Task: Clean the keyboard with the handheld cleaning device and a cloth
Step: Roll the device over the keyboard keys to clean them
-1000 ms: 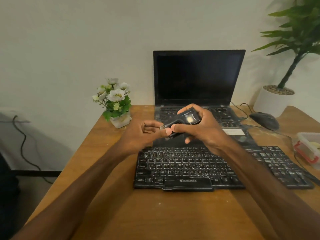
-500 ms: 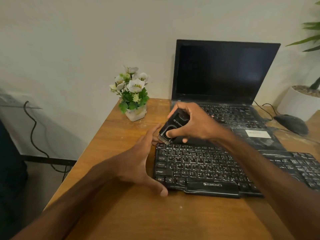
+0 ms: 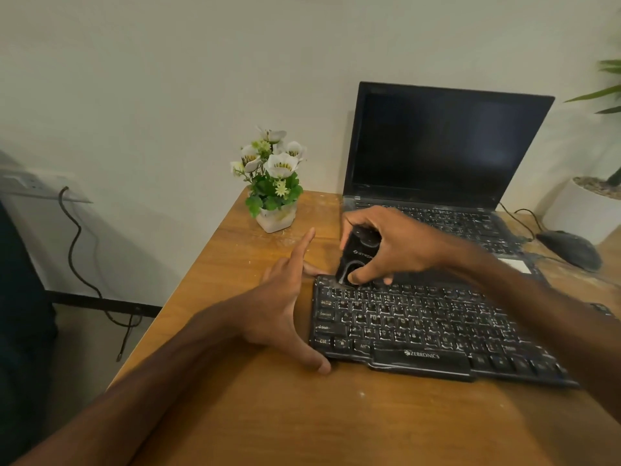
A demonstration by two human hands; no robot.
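Only the head view to go on here, so here's how I read it.

The keyboard [image 3: 437, 327] lies flat on the wooden table [image 3: 255, 415], long axis running left to right, with the right end sitting a bit closer to the person. Almost all of it stretches off to the right of where the action is.

The right hand [image 3: 400, 245] is wrapped around the handheld cleaning device [image 3: 356, 255], fingers and thumb curled round its black body. The device is tipped steeply, nozzle end down, right at the keyboard's far-left corner. It looks like it's touching the top row of keys, but I can't tell for sure.

The left hand [image 3: 275, 314] holds nothing. Its fingers are straight and pointing away along the keyboard's short left edge, and the thumb is spread wide with its tip at the near-left corner, like it's bracing the board.

My guess is the next move is a sweep rightward along that top row, following the long axis. The right arm already reaches across the keys, so it'd be pulling back toward its own side.

No cloth visible anywhere.
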